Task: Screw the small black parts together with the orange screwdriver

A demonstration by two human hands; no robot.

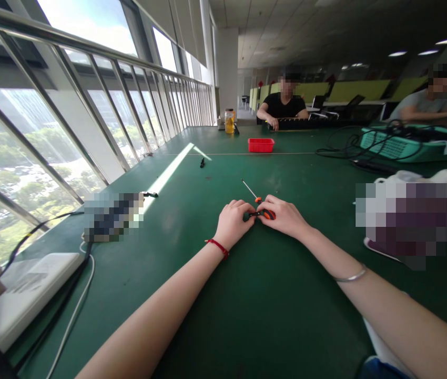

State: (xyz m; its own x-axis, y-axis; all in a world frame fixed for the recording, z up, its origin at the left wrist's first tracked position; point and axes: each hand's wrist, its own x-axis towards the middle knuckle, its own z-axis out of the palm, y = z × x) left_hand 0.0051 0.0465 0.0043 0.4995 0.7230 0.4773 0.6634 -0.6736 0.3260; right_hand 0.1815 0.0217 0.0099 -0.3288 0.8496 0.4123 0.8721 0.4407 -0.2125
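Note:
My right hand (284, 216) is closed around the black and orange handle of a screwdriver (270, 215). Its thin metal shaft points away and to the left, over the green tabletop. Close beside it, my left hand (233, 223) pinches a small black part (249, 216), whose exact kind I cannot make out. The fingertips of both hands nearly meet, and the black part reaches across toward the screwdriver handle. My fingers hide some of the handle and of the part.
On the green table (192, 316) stand a red bin (261, 145) and a yellow jar (229, 122). A small black piece (202, 162) lies ahead. At right are a teal basket (389, 146) with cables and a white-purple bag (413, 221); at left, a white box (38, 289) and cords. Two people sit across.

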